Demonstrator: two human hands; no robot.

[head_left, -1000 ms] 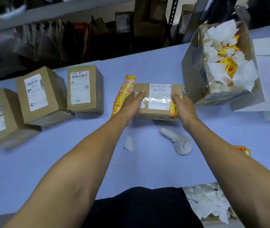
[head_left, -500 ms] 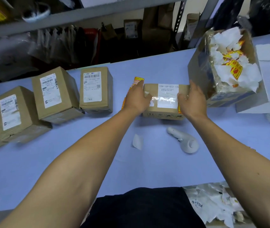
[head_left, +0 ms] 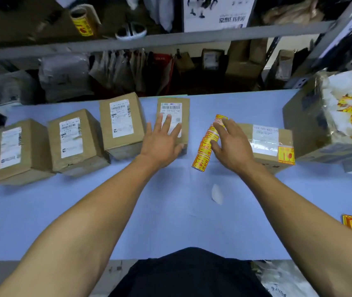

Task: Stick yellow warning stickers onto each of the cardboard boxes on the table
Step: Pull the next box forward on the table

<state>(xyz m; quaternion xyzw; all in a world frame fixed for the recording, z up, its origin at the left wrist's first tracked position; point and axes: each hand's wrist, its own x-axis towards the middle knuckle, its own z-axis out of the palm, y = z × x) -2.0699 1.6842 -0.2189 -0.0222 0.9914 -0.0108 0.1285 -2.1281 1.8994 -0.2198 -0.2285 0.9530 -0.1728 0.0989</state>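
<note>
Both hands have left the stickered box; left hand lies flat, fingers spread, on the next box, right hand open over the sticker strip. I should peel one sticker cleanly and press it flat.

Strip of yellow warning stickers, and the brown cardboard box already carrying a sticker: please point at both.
Strip of yellow warning stickers [head_left: 203, 154]: head view, lower end.
Stickered brown cardboard box [head_left: 266, 144]: head view, taped top face.

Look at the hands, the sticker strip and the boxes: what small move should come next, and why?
Probably the right hand should peel one sticker off the yellow sticker strip under its fingers. The box on the right already carries a yellow sticker, while the box under the left hand, the fourth box, shows only a white label.
</note>
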